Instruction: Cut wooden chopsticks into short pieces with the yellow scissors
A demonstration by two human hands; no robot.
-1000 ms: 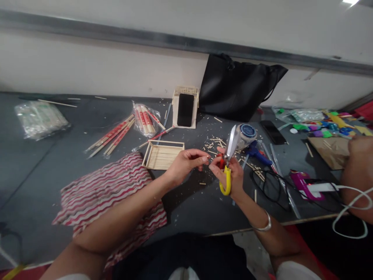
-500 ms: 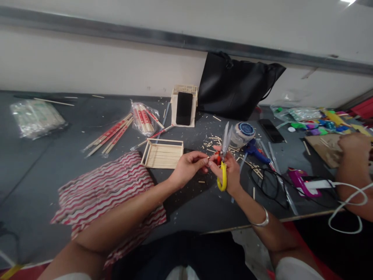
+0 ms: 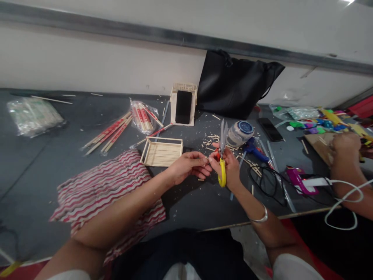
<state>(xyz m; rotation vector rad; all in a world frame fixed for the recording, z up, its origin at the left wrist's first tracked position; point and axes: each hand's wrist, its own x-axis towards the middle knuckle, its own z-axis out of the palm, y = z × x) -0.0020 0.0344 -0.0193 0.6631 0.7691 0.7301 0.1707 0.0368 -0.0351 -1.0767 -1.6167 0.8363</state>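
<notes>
My right hand (image 3: 229,167) holds a pair of scissors (image 3: 222,155) with a yellow handle loop, blades pointing up and away from me. Close beside it, my left hand (image 3: 190,167) has thumb and forefinger pinched together; whatever is between them is too small to make out. The fingertips of both hands almost meet. Just left of them sits a small open frame of light wooden sticks (image 3: 162,153) with a slatted base. Short cut stick pieces (image 3: 214,139) lie scattered behind my hands.
A striped cloth (image 3: 107,190) lies at the left front. Behind are bundled chopsticks (image 3: 112,130), a phone (image 3: 183,107) and a black bag (image 3: 236,85). To the right stand a jar (image 3: 240,133), a blue glue gun (image 3: 255,151), cables and another person's hand (image 3: 346,144).
My left fingers have drawn slightly away from the right fingertips and loosened a little. The scissors stay in my right hand. The other person's hand has shifted slightly.
</notes>
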